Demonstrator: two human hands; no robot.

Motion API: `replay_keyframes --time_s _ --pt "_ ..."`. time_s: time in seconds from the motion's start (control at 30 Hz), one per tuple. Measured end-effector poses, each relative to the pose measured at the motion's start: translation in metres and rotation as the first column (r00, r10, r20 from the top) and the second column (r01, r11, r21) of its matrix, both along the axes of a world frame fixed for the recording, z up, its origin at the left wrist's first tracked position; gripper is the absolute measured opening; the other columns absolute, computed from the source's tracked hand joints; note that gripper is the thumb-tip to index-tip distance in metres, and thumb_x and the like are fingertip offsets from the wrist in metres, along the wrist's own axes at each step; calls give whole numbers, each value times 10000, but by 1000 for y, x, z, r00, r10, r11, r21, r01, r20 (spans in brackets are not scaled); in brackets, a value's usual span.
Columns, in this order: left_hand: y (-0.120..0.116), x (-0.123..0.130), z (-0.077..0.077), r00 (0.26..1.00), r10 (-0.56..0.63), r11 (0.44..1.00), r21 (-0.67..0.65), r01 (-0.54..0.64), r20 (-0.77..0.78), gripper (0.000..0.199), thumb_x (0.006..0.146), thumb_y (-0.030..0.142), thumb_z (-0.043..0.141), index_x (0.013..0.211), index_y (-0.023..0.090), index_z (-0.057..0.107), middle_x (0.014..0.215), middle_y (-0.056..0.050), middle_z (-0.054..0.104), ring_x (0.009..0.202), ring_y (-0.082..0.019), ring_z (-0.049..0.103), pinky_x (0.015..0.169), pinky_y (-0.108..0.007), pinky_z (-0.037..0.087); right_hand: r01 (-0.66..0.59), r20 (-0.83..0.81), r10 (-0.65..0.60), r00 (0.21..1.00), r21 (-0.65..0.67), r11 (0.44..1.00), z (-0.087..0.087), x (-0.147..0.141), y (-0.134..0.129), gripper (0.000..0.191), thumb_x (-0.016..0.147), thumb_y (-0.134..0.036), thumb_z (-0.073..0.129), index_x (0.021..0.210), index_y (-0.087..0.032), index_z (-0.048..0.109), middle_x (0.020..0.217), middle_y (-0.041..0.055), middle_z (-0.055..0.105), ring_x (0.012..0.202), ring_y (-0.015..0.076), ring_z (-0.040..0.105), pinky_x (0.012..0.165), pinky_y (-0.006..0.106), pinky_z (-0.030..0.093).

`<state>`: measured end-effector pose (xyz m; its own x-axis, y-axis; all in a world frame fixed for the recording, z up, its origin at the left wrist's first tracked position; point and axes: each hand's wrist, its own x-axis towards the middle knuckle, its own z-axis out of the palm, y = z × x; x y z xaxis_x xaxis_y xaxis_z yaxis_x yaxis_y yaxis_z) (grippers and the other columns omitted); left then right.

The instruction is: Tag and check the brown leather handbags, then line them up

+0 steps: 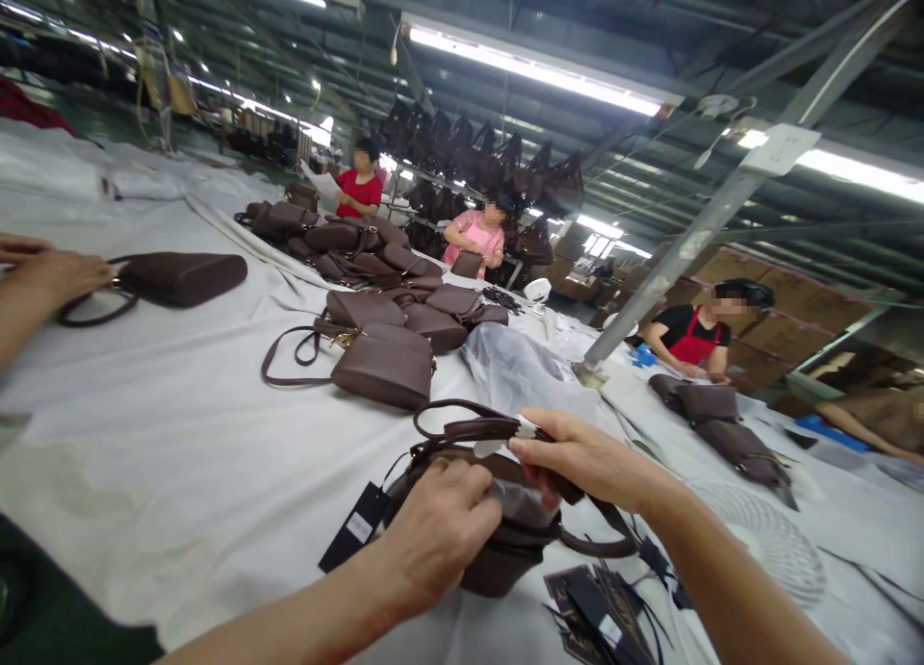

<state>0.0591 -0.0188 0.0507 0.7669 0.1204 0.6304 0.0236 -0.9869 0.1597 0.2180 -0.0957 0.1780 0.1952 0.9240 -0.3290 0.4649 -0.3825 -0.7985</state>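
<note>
A small dark brown handbag [505,559] stands open in front of me, with pale lining or wrapping showing inside its mouth. My left hand [448,525] is closed at the near rim of the bag, its fingertips hidden inside the opening. My right hand [577,453] is closed around the bag's coiled brown strap [469,426], which has white wrapping on it, above the far side of the opening. A black hang tag [355,527] dangles on a cord from the bag's left end. Several loose black tags [596,607] lie just right of the bag.
Brown bags [382,365] are heaped beyond my hands on the white-covered table [180,434]. Clear plastic [524,367] lies beside them. Another person's hands [50,275] hold a bag at the left. A metal post [679,232] and round fan guard [757,540] are at right. Co-workers stand across the table.
</note>
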Motion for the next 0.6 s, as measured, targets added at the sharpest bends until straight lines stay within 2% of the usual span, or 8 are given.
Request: replay_keyframes --time_s 0.17,0.33,0.4,0.5,0.6 --pt "-6 -10 -10 989 -100 995 8 101 -111 109 906 152 468 818 180 526 814 -40 612 745 -188 556 758 -351 457 24 -61 -25 998 -20 1000 -15 1 -9 276 758 -468 650 764 -196 602 672 15 656 594 155 605 543 243 489" --pt "-12 -18 -2 948 -98 995 -12 99 -301 75 851 109 502 842 183 511 839 -63 647 755 -221 576 757 -386 465 65 -115 -71 991 -49 997 -28 9 -13 294 771 -515 635 817 -225 614 801 26 661 749 195 629 617 264 510" --pt "-14 -21 2 931 -107 994 -9 110 -350 84 855 103 489 863 183 514 833 -66 653 742 -221 581 765 -393 467 55 -54 -56 997 -14 998 -28 12 -14 270 776 -496 643 782 -227 617 758 21 649 729 190 603 615 258 490" --pt "-16 -27 8 916 -120 992 -10 125 -384 98 867 97 486 887 183 529 797 -59 649 716 -207 582 769 -380 468 15 122 -18 992 27 1000 -25 12 -18 256 800 -470 634 723 -227 606 696 14 616 685 177 551 592 249 449" --pt "-15 -31 15 906 -141 989 -19 145 -400 99 875 100 501 920 177 544 834 -62 644 789 -202 589 788 -358 472 -55 263 49 963 16 998 -20 8 -22 262 868 -447 555 744 -218 586 723 5 602 685 157 522 594 241 422"
